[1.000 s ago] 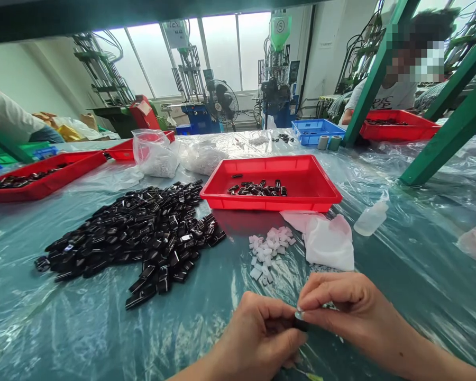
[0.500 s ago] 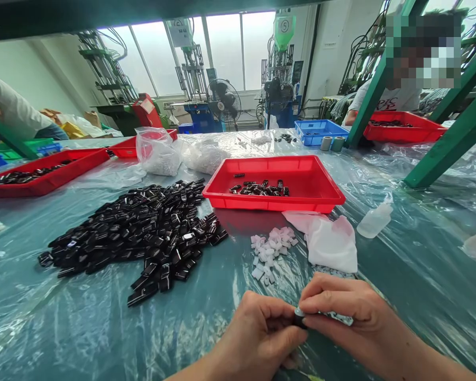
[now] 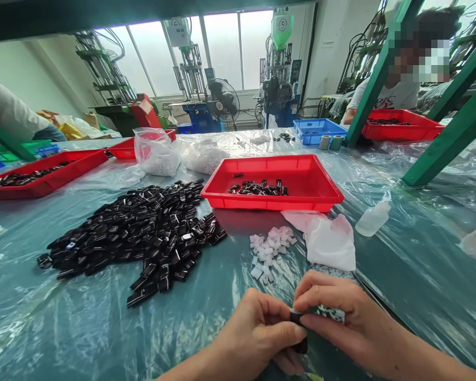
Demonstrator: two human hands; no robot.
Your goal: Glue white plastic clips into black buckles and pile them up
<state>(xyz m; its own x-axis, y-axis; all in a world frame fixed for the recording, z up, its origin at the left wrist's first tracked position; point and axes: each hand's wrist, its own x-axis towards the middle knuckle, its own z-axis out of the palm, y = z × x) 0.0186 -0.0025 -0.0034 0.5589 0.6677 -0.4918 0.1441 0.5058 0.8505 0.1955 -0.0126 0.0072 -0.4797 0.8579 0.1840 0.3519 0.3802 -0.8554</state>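
My left hand (image 3: 257, 336) is shut on a small glossy black piece (image 3: 299, 330), which shows between my fingers. My right hand (image 3: 341, 317) pinches a speckled grey-green strip (image 3: 329, 312), and the strip's end touches the black piece. A large heap of similar black pieces (image 3: 143, 238) lies ahead to the left of my hands. Small pale pink-white blocks (image 3: 267, 254) lie scattered just above my hands, next to a crumpled white cloth (image 3: 329, 243).
A red tray (image 3: 301, 172) holding black pieces stands ahead. A plastic squeeze bottle (image 3: 373, 219) lies to the right, and bags of white parts (image 3: 155, 153) sit at the back. Clear plastic sheeting (image 3: 420, 264) covers the table. A co-worker (image 3: 384, 95) sits beyond green steel posts (image 3: 375, 79).
My right hand has moved slightly left and up, and more of the speckled strip now shows. The black piece sits lower and more upright between my hands.
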